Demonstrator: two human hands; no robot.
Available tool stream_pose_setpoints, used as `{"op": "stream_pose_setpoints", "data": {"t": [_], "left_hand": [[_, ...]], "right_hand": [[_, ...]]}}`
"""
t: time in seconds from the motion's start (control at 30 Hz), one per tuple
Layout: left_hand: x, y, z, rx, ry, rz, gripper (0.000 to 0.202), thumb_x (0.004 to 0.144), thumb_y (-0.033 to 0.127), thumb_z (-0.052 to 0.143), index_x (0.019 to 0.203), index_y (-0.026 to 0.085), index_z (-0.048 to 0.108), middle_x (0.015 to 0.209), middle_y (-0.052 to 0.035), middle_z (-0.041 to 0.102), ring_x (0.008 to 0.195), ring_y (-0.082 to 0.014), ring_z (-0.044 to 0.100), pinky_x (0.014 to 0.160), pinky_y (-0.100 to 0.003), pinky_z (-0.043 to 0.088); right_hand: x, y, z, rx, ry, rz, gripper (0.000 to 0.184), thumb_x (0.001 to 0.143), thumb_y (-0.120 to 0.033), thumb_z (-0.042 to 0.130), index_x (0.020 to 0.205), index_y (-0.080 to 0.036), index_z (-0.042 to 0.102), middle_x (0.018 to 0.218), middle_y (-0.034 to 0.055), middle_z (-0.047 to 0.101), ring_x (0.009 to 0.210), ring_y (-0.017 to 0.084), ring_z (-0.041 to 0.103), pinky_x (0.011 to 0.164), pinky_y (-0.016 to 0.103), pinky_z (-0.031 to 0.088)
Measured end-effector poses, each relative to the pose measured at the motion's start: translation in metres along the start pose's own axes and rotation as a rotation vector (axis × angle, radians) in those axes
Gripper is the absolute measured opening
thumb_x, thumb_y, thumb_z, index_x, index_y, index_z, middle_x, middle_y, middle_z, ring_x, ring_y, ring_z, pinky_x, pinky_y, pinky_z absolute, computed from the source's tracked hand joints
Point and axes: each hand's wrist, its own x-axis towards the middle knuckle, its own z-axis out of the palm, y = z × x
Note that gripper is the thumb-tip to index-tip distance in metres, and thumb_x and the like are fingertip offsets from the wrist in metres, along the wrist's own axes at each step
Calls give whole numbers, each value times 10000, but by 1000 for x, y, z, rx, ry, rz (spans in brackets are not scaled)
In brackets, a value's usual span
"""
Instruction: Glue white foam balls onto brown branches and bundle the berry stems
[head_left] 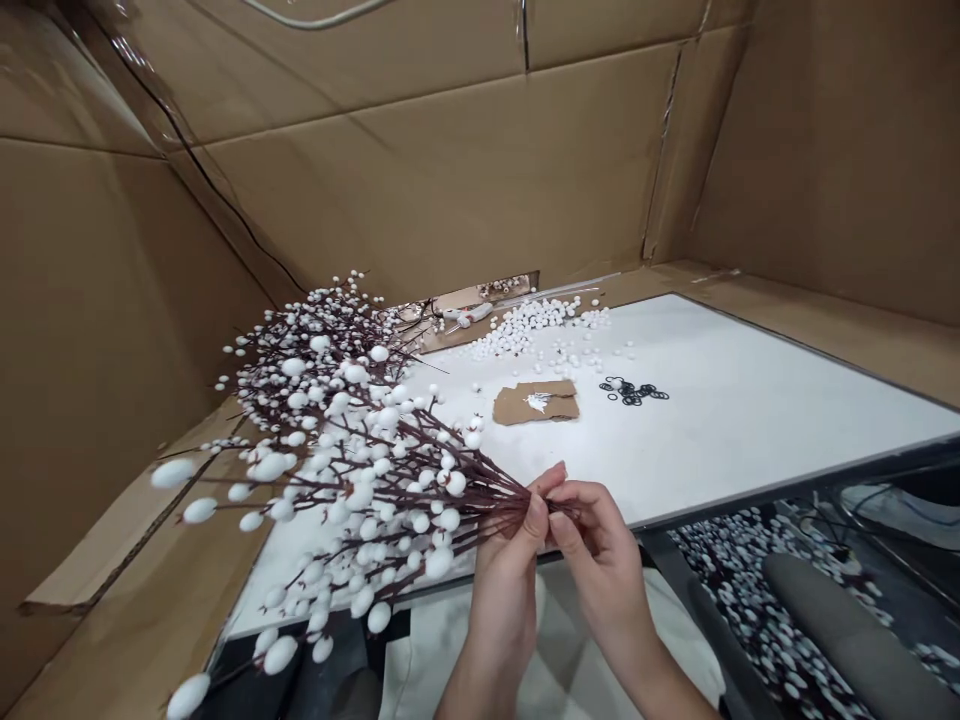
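A large bunch of white-berry stems (390,480) with dark brown stalks fans out to the left, over the near edge of the white board. My left hand (514,530) is wrapped round the gathered stalks close to their cut ends. At the very ends of the stalks, my right hand (596,535) pinches with thumb and fingers, touching my left hand. Whether a band lies between the fingers is hidden. Beyond my hands, a pile of small black rings (634,391) lies on the board.
The white board (750,400) bears a torn cardboard piece (510,405) with a white blob, and loose white berries (525,325). A glue gun (469,316) lies at the back. More berry stems (322,340) are heaped at left. Cardboard walls (450,180) enclose the board.
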Motion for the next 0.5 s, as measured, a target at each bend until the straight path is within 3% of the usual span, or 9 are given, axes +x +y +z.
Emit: {"op": "stream_pose_setpoints", "data": {"t": [0.13,0.33,0.43,0.5], "left_hand": [[1,7,-5,89,-95,-1,335,763,374,575,1031,191,655,1124,-82,629,1100,-229,516,989,-370,355],[-25,36,-34,593,-205,-159,421,730,380,606,1138,280,582,1269,-55,529,1156,-242,486,1008,-414,344],[-49,53,-51,894,-218,-44,318,733,380,593,1040,321,647,1135,-55,628,1077,-269,551,944,-421,414],[-64,64,-59,1015,-268,106,281,730,375,593,1000,348,666,1002,-52,689,916,-258,633,790,-352,519]], "right_hand": [[4,-2,1,64,39,35,107,812,-314,558,836,-211,546,801,13,603,684,113,577,558,182,456],[8,-1,4,55,125,80,160,811,-351,553,796,-198,510,572,-41,506,521,94,506,495,188,423],[9,1,5,37,188,78,183,804,-361,560,766,-191,502,565,-41,499,530,99,509,519,205,420],[10,2,6,71,209,97,186,804,-364,562,770,-193,500,565,-41,502,555,105,523,554,218,429]]}}
